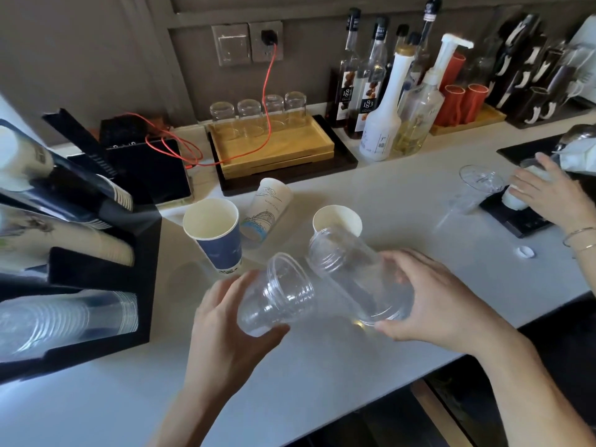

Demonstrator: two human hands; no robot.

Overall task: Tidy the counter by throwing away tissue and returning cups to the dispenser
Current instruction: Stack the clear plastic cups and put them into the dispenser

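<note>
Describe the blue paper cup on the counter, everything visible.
The blue paper cup stands upright on the white counter, mouth open, cream inside and apparently empty. Its dark blue wall carries a faint pale print and a white patterned band at the base. It stands beside a white printed paper cup lying tipped over. No hand touches it.

I have both forearms reaching in from the bottom edge, bare, angled toward each other over the middle. My left hand [225, 321] is palm-in with the thumb low and the fingers curled over the top, wrapped around a clear cup [277, 295] lying on its side. My right hand [442, 304] is spread, fingers arched above and thumb beneath, clasping a second clear cup [351, 272] tipped toward the first.
</note>
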